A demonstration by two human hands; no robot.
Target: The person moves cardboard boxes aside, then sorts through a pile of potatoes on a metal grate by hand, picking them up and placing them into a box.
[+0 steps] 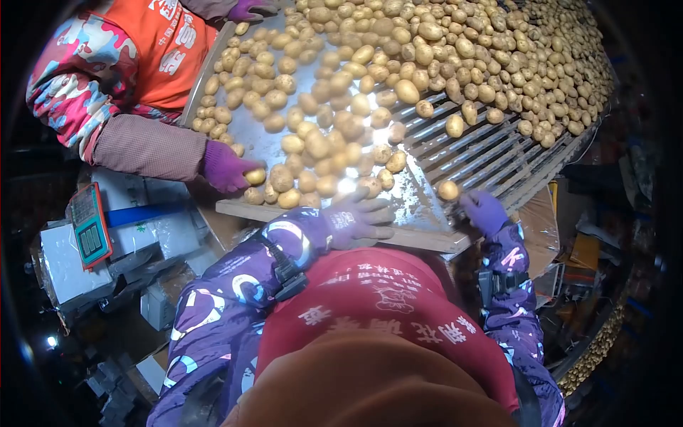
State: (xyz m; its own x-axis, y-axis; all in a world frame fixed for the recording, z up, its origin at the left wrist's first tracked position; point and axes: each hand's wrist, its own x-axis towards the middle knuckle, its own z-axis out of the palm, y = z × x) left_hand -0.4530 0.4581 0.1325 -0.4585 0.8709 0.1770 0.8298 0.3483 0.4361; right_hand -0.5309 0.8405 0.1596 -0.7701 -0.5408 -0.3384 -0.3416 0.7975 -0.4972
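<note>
My left hand (pixel 359 219), in a purple glove with grey fingers, lies with fingers spread at the near edge of a metal sorting table (pixel 420 192). Potatoes (pixel 318 146) are crowded just beyond its fingertips, several of them blurred. My right hand (pixel 485 212), gloved alike, is at the table's near right corner with its fingers curled in; whatever they hold, if anything, is hidden. A single potato (pixel 448 190) lies on the metal just left of it, apart from the fingers.
A slatted grate (pixel 469 146) joins the metal sheet, with a large potato heap behind. At left, a co-worker's purple-gloved hand (pixel 229 167) touches a potato (pixel 255 175). A green-faced scale display (pixel 89 226) and white boxes (pixel 167 235) stand below left. A wooden rim (pixel 341 229) edges the table.
</note>
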